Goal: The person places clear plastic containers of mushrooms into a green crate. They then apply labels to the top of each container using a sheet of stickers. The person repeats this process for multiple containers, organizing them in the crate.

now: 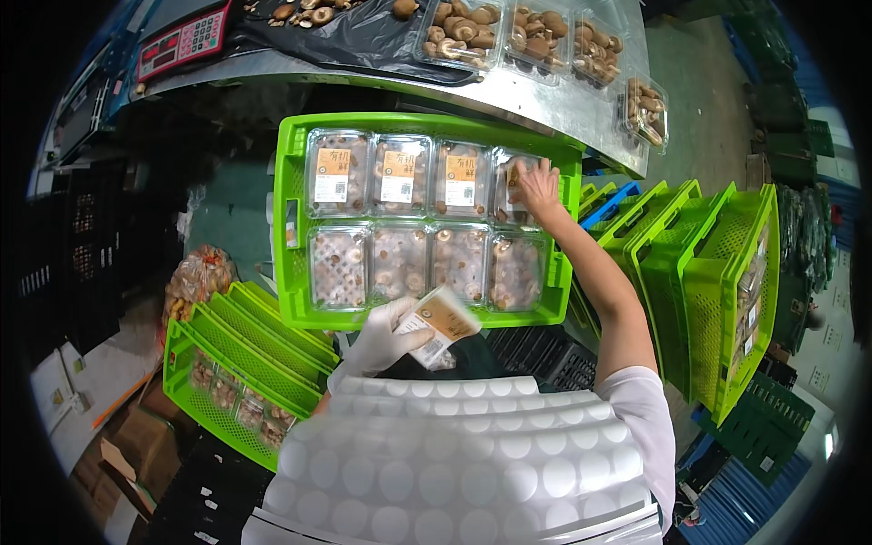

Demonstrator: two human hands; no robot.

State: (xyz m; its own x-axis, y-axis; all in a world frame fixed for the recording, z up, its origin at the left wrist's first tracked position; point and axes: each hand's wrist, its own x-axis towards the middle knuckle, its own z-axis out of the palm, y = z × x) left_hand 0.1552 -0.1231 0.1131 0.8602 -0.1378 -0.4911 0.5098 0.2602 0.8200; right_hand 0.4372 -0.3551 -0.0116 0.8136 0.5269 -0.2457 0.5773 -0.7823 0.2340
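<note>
My left hand (381,340), in a white glove, grips a stack of printed orange-and-white labels (443,320) at the crate's near edge. My bare right hand (538,187) reaches to the far right corner and touches a clear plastic clamshell (507,212) of mushrooms. An orange label (511,176) lies partly hidden under its fingers; whether they pinch it is unclear. Both rows of clamshells sit in a green plastic crate (422,122). Three far-row lids, such as the leftmost clamshell (357,174), bear labels. The near-row clamshells (398,266) show bare lids.
Beyond the crate, a metal table (477,92) holds open mushroom trays (463,34), black plastic sheeting (340,41) and a red digital scale (184,44). Green crates stand to the right (702,272) and left (231,381). Black crates (538,354) lie below the near edge.
</note>
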